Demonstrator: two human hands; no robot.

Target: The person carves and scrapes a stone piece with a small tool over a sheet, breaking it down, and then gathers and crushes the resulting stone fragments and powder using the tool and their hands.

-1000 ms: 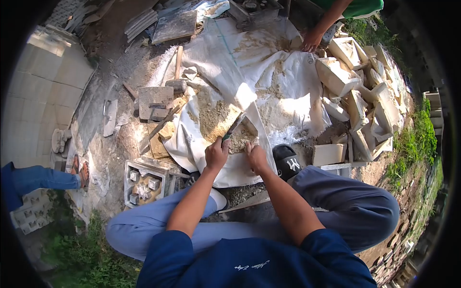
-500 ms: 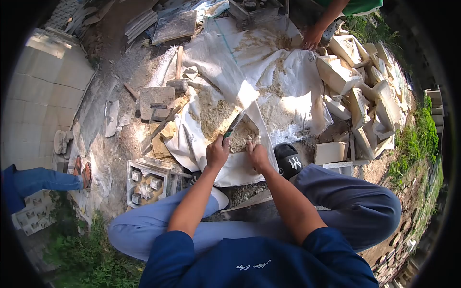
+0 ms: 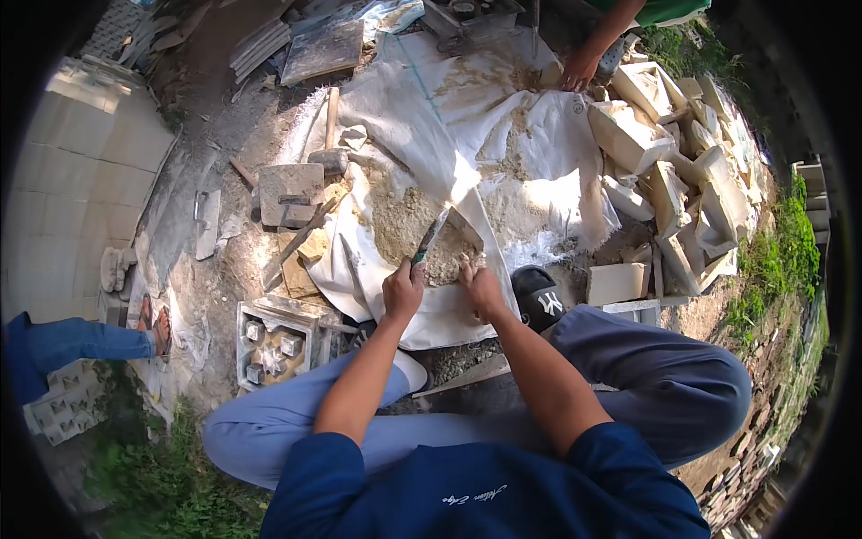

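Note:
My left hand is closed round the green handle of a narrow-bladed metal tool, whose blade points up and away over a heap of grey-beige sandy mix. To its right, my right hand has its fingers curled down at the near edge of a crumbly patch of mix; what they grip, if anything, is hidden. A straight grey edge borders this patch on the far side. Beneath everything lies a white woven sheet.
Left of the sheet are a hammer, a flat trowel and a metal mould. Pale cast blocks are piled at right. Another person's hand rests at the sheet's far edge; someone's sandalled foot stands at left.
The tool's blade has shifted slightly left and is held at a changed angle, with my left hand a little lower. My right hand has hardly moved.

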